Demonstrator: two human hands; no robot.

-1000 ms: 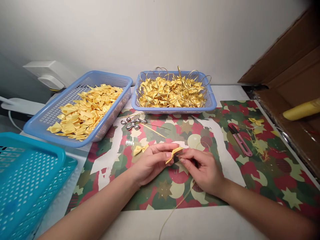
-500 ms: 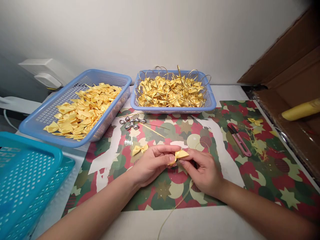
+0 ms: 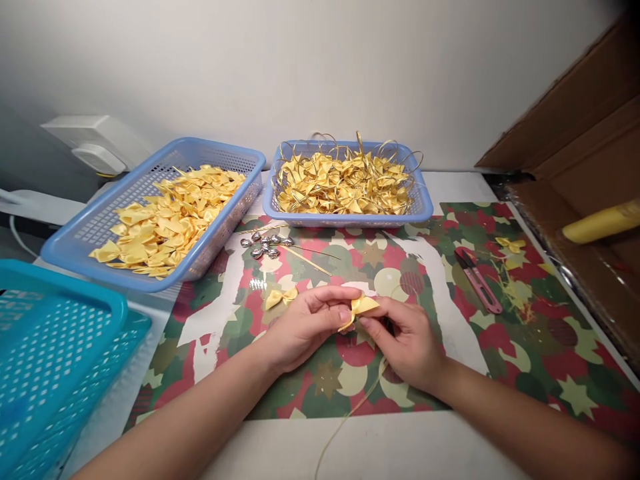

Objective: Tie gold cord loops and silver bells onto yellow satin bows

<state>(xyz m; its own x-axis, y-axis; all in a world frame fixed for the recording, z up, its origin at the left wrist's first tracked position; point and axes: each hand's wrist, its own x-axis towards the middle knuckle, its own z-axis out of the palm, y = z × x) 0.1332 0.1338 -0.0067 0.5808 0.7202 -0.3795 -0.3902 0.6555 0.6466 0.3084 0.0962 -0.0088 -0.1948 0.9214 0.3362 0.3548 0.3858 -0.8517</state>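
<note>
A yellow ribbon bow [image 3: 364, 306] is pinched between the thumb and fingers of my left hand [image 3: 317, 327]. My right hand [image 3: 407, 337] is closed at the bow's right side, thumb and forefinger touching its edge. A thin gold cord [image 3: 361, 401] trails from beneath my right hand toward the front edge; where it meets the bow is hidden by my fingers. Just left of my left hand, a second yellow bow [image 3: 281, 298] lies on the patterned mat [image 3: 327, 380]. Silver bells [image 3: 265, 245] and short gold wires [image 3: 310, 262] sit farther back.
A blue basket [image 3: 150, 283] of bows stands at the left, and another blue basket [image 3: 350, 220] of bows with gold loops behind. Teal baskets [image 3: 60, 373] occupy the near left. Pink thread snips [image 3: 479, 283] and thread scraps [image 3: 515, 293] lie right, beside a cardboard box [image 3: 580, 153].
The bow has tilted slightly in my fingers, and its lower tail shows a little more. Both hands stay in almost the same place.
</note>
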